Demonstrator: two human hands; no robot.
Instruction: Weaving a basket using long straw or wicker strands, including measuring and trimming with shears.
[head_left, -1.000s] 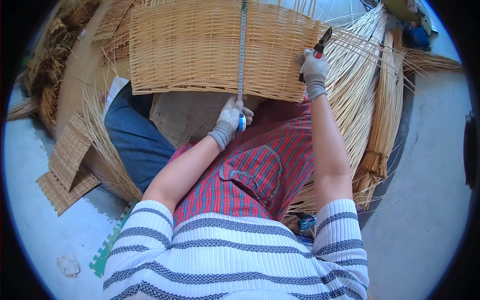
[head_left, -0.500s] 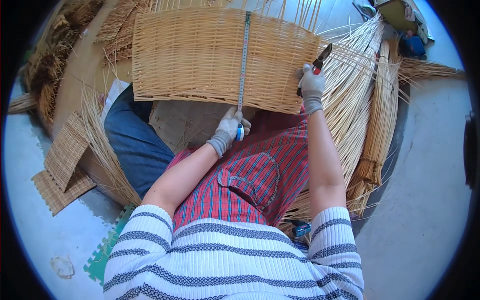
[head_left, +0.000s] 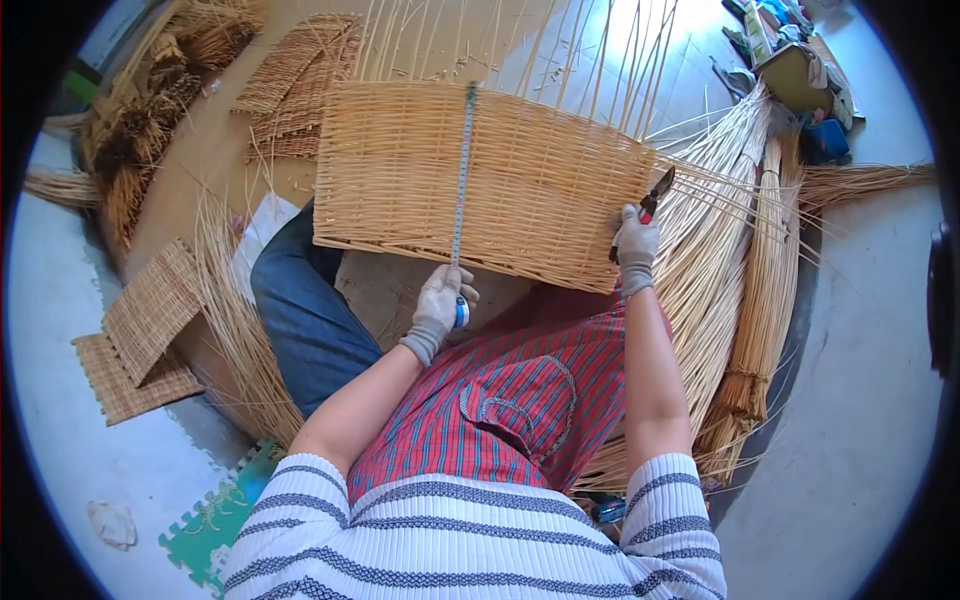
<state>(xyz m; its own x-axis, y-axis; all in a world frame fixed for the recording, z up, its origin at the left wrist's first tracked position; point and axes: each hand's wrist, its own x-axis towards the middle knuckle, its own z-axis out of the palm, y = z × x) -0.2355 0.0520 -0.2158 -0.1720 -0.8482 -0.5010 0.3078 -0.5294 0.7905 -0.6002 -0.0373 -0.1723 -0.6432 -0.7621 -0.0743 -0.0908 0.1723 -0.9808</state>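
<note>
A woven wicker panel (head_left: 400,170) lies tilted across my lap, with long loose stakes sticking out of its far edge. Over its face, from the near edge to the far edge, runs the pulled-out blade of a tape measure (head_left: 461,314). My left hand (head_left: 440,300), in a pale work glove, is closed round the tape's blue and white case just below the near edge. At the panel's right edge, my gloved right hand (head_left: 636,243) grips red-handled pruning shears (head_left: 654,196), their dark blades pointing up and away. The palm side of that hand is hidden.
Bundles of pale wicker rods (head_left: 750,330) lie along my right. Woven mats (head_left: 290,75) rest beyond the panel, and smaller woven pieces (head_left: 155,310) at far left. A green foam mat (head_left: 215,525) is at lower left. A dark blue object (head_left: 828,140) stands at the far right.
The panel and both hands sit lower in the picture, and more of the floor beyond shows. The tape still lies across the panel, and each hand keeps its hold.
</note>
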